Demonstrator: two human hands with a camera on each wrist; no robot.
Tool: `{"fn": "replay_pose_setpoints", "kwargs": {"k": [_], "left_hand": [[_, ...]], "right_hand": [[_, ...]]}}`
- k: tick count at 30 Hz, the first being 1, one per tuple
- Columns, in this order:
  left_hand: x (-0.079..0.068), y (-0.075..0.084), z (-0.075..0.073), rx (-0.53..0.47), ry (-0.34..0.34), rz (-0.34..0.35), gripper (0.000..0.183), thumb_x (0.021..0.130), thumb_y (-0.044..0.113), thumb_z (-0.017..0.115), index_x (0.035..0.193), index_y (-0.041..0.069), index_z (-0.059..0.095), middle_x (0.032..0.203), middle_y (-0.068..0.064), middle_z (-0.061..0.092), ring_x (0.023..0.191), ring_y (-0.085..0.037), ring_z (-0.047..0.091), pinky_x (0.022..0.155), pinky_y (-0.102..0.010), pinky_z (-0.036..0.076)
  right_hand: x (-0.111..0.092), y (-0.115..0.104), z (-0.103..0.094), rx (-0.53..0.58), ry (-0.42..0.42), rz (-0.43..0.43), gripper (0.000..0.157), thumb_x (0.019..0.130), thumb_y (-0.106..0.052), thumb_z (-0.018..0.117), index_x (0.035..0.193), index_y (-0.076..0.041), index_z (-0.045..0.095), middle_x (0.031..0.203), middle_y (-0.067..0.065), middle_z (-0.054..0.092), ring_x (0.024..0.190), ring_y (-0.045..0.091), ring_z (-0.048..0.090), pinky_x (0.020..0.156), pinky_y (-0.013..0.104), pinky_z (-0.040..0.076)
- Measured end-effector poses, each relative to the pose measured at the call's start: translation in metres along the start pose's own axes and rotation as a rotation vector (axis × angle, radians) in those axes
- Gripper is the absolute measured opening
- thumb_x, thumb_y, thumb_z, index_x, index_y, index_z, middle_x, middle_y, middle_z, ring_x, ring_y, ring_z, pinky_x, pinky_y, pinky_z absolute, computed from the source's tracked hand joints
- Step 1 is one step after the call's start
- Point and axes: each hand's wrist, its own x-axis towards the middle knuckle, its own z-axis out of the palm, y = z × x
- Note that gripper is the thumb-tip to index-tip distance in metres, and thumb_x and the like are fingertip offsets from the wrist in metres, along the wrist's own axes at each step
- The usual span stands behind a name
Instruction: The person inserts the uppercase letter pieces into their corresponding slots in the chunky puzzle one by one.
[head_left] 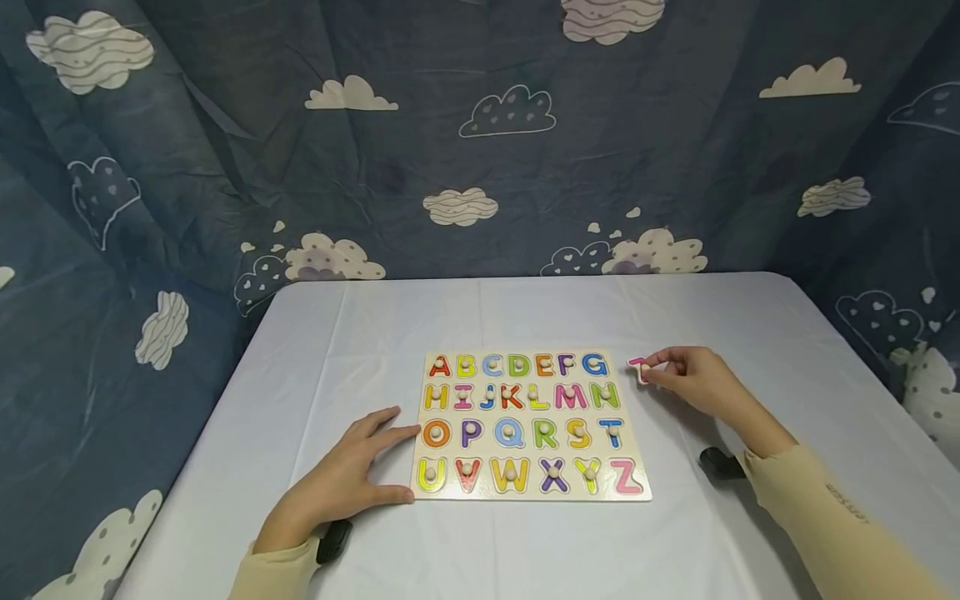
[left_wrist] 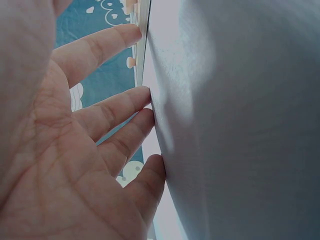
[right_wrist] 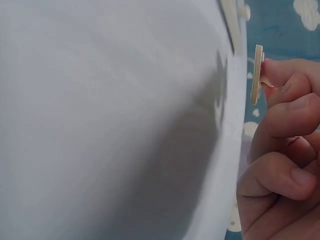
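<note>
A wooden alphabet board lies flat on the table, with colourful knobbed letter pieces in rows. The pink Z place at its lower right corner shows no knob. Just off the upper right corner, my right hand pinches a small pink Z puzzle piece by its knob, between thumb and fingertips. The right wrist view shows this piece edge-on, raised off the cloth. My left hand is spread at the board's left edge, index finger and thumb at that edge, the other fingertips low by the cloth.
A white cloth covers the table. Behind and beside it hangs a dark blue curtain with cloud prints. Black wrist straps sit at both sleeves.
</note>
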Motion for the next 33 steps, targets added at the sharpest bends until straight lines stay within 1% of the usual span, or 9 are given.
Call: {"fn": "replay_pose_setpoints", "kwargs": {"k": [5, 8, 14, 20, 24, 29, 33], "left_hand": [[0.001, -0.002, 0.000, 0.006, 0.008, 0.011, 0.084, 0.077, 0.047, 0.096, 0.151, 0.024, 0.063, 0.169, -0.018, 0.041, 0.155, -0.046, 0.039, 0.121, -0.066, 0.040], [0.001, -0.003, 0.002, 0.000, 0.007, 0.005, 0.084, 0.076, 0.046, 0.096, 0.151, 0.024, 0.064, 0.169, -0.018, 0.042, 0.155, -0.045, 0.039, 0.121, -0.066, 0.040], [0.002, -0.004, 0.006, -0.006, 0.006, -0.016, 0.084, 0.076, 0.044, 0.097, 0.150, 0.025, 0.064, 0.169, -0.016, 0.042, 0.156, -0.044, 0.039, 0.122, -0.064, 0.040], [0.003, -0.003, 0.008, -0.004, 0.011, -0.005, 0.084, 0.076, 0.043, 0.097, 0.150, 0.023, 0.064, 0.168, -0.017, 0.042, 0.155, -0.045, 0.039, 0.121, -0.066, 0.040], [0.003, -0.002, 0.009, -0.009, 0.006, -0.010, 0.083, 0.076, 0.043, 0.097, 0.150, 0.023, 0.064, 0.169, -0.017, 0.042, 0.156, -0.045, 0.039, 0.122, -0.065, 0.040], [0.003, -0.001, 0.008, -0.013, 0.011, -0.004, 0.084, 0.075, 0.043, 0.097, 0.150, 0.023, 0.065, 0.168, -0.018, 0.042, 0.155, -0.045, 0.039, 0.121, -0.066, 0.040], [0.004, -0.003, 0.009, -0.008, 0.007, -0.012, 0.084, 0.075, 0.043, 0.097, 0.150, 0.023, 0.064, 0.169, -0.017, 0.042, 0.156, -0.044, 0.039, 0.122, -0.065, 0.040]], "right_hand": [[-0.025, -0.002, 0.008, 0.027, -0.010, -0.009, 0.035, 0.098, -0.029, 0.078, 0.115, 0.001, 0.071, 0.068, -0.002, 0.051, 0.060, 0.012, 0.045, 0.050, 0.026, 0.034], [-0.040, -0.004, 0.014, 0.049, -0.017, -0.005, 0.034, 0.097, -0.028, 0.080, 0.113, 0.000, 0.072, 0.067, -0.003, 0.049, 0.059, 0.010, 0.043, 0.050, 0.025, 0.032], [-0.072, -0.009, 0.028, 0.087, -0.057, 0.015, 0.032, 0.095, -0.027, 0.081, 0.112, -0.001, 0.072, 0.066, -0.003, 0.049, 0.057, 0.009, 0.043, 0.049, 0.024, 0.032], [-0.099, -0.014, 0.043, 0.131, -0.087, 0.027, 0.029, 0.094, -0.024, 0.082, 0.109, -0.002, 0.072, 0.066, -0.005, 0.047, 0.057, 0.006, 0.041, 0.050, 0.022, 0.032], [-0.109, -0.018, 0.050, 0.150, -0.105, -0.006, 0.027, 0.093, -0.025, 0.083, 0.106, -0.004, 0.073, 0.066, -0.005, 0.047, 0.057, 0.004, 0.040, 0.050, 0.021, 0.032], [-0.114, -0.023, 0.054, 0.133, -0.103, -0.032, 0.024, 0.091, -0.024, 0.085, 0.103, -0.007, 0.075, 0.065, -0.006, 0.048, 0.057, 0.003, 0.040, 0.051, 0.020, 0.032], [-0.116, -0.027, 0.057, 0.130, -0.109, -0.030, 0.023, 0.089, -0.024, 0.087, 0.101, -0.007, 0.076, 0.065, -0.005, 0.048, 0.057, 0.003, 0.040, 0.051, 0.020, 0.031]]}}
